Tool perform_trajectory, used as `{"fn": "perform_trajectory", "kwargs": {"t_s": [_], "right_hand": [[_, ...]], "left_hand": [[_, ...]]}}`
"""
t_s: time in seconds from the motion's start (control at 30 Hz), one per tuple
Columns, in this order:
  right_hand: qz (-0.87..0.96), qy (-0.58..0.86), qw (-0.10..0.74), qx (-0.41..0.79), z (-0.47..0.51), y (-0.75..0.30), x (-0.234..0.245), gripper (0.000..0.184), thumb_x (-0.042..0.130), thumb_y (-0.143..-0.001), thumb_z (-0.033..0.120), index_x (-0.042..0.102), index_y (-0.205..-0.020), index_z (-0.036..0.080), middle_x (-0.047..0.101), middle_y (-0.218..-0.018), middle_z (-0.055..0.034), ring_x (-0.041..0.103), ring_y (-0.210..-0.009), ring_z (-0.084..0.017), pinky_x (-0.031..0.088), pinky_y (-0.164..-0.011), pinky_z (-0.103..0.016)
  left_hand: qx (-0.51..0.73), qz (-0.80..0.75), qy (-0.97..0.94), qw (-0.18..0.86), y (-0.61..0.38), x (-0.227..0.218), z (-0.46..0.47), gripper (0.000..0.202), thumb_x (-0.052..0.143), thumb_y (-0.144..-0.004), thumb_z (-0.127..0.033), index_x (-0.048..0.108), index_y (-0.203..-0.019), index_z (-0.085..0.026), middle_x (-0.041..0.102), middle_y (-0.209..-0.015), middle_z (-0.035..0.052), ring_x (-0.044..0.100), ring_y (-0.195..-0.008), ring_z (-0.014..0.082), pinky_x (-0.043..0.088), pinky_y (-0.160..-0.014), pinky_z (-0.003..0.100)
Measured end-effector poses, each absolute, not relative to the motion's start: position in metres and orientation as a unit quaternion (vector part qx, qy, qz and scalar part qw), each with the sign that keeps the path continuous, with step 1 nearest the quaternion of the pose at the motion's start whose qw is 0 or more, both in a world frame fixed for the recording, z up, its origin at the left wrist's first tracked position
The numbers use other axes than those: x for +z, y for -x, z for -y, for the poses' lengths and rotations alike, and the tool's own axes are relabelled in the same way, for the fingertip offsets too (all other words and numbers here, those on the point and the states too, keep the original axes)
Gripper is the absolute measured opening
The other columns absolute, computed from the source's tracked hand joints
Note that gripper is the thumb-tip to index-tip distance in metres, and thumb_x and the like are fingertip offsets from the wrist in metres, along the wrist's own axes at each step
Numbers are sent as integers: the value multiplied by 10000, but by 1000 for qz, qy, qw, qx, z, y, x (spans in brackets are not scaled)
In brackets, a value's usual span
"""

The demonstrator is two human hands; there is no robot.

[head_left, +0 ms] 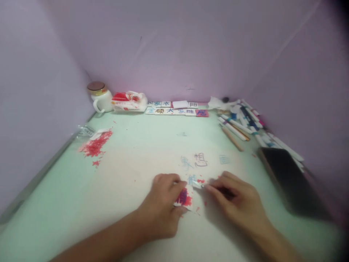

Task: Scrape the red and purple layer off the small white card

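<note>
Low in the middle, my left hand (166,198) pins a small white square block (190,200) between thumb and fingers. Red smears and a dark purple mark cover the block's face, partly hidden by the fingers. Just to the right, my right hand (234,196) is closed around what looks like a slim craft knife, its pale blade (196,184) pointing left near the block's upper right corner. The handle is mostly hidden in the hand. Small red bits (201,181) lie around the block on the pale tabletop (120,203).
Lettered square tiles (170,111) line the back wall. Left of them are a wet-wipes pack (129,102) and a lidded white mug (101,100). Red scraps (96,143) lie at left. Markers (233,128) and a dark phone (289,182) lie at right. Handwritten characters (201,160) mark the tabletop.
</note>
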State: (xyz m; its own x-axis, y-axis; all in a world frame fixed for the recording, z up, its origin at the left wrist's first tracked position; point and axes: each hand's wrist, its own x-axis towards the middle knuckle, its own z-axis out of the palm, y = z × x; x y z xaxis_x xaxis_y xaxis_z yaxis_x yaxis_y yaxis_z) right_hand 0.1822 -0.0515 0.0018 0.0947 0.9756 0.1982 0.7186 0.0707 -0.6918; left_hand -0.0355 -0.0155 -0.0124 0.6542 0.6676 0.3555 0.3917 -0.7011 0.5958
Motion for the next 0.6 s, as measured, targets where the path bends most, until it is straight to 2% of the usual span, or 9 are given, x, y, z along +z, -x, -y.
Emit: {"fn": "perform_trajectory", "kwargs": {"t_s": [0.27,0.47,0.6], "right_hand": [[658,623,386,173,44,-182,-2,203,599,-836,277,631,-662,179,528,-602,19,474,-502,-99,361,-488,-241],[682,646,287,189,48,-175,9,171,576,-828,290,655,-697,212,614,-679,14,531,-556,-111,383,-546,-241],[686,641,271,212,51,-175,11,137,565,-839,287,662,-764,225,646,-728,16,574,-612,-124,403,-590,-246]], "left_hand": [[258,-304,-893,207,40,-10,12,437,562,-802,-174,451,-1224,-154,489,-1115,150,496,-1017,309,444,-856,511],[254,-290,-900,203,42,-10,10,434,530,-820,-179,447,-1245,-151,485,-1130,150,495,-1031,306,436,-865,503],[242,-289,-901,213,41,-8,9,421,528,-824,-187,455,-1237,-145,495,-1122,149,497,-1032,301,427,-871,502]]}}
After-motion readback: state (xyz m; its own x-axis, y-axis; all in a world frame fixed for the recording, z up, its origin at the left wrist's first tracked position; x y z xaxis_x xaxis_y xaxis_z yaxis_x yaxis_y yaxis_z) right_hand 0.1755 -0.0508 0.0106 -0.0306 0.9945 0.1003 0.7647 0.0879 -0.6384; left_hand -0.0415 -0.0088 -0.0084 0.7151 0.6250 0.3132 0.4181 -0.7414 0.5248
